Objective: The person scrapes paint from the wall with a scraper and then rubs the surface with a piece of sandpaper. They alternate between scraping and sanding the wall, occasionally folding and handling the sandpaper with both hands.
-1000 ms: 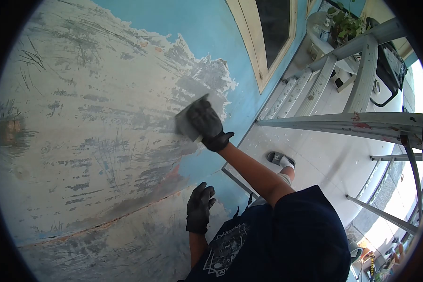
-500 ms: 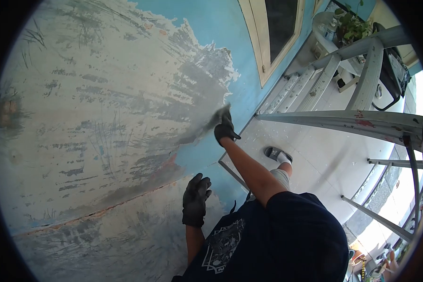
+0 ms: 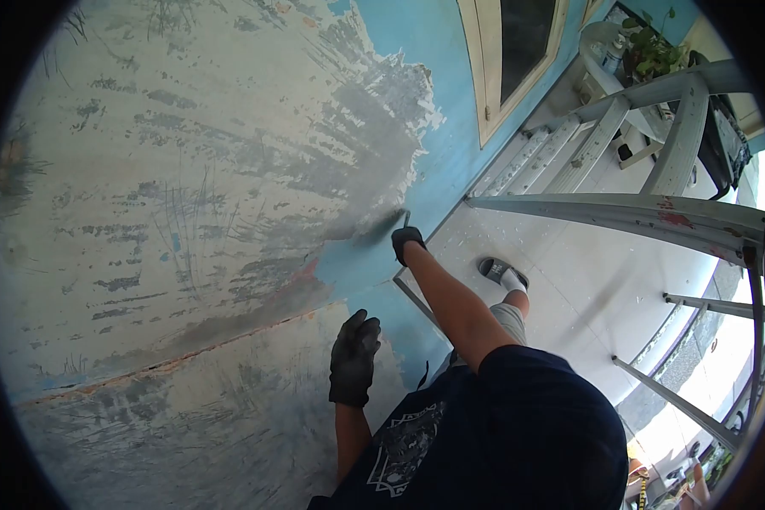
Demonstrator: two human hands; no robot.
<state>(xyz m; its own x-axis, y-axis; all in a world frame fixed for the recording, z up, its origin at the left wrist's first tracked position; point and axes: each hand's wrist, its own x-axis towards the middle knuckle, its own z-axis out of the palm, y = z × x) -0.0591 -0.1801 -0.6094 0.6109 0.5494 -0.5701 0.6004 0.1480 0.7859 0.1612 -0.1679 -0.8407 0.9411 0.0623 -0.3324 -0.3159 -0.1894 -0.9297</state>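
Observation:
Black gloves cover both hands. My right hand (image 3: 407,244) is closed around a thin tool (image 3: 406,218), whose far end lies at the lower right edge of the bare grey patch; its shape is hard to make out. My left hand (image 3: 354,358) is near the wall lower down, its fingers slightly curled and nothing visible in them. The wall (image 3: 229,161) is scraped to pale and grey plaster over a large area with a ragged edge. Blue paint (image 3: 446,110) borders it, and a cracked line crosses below.
A metal ladder (image 3: 629,219) leans at the right over the tiled floor (image 3: 561,289). A framed window (image 3: 527,51) is at the top. Beyond stand a potted plant (image 3: 652,53) and a black chair (image 3: 727,140). Part of another person (image 3: 699,489) shows at the lower right.
My right hand has shifted slightly, and the tool now shows as a thin shape beyond the fingers. The view has moved a little. My left hand is nearly unchanged.

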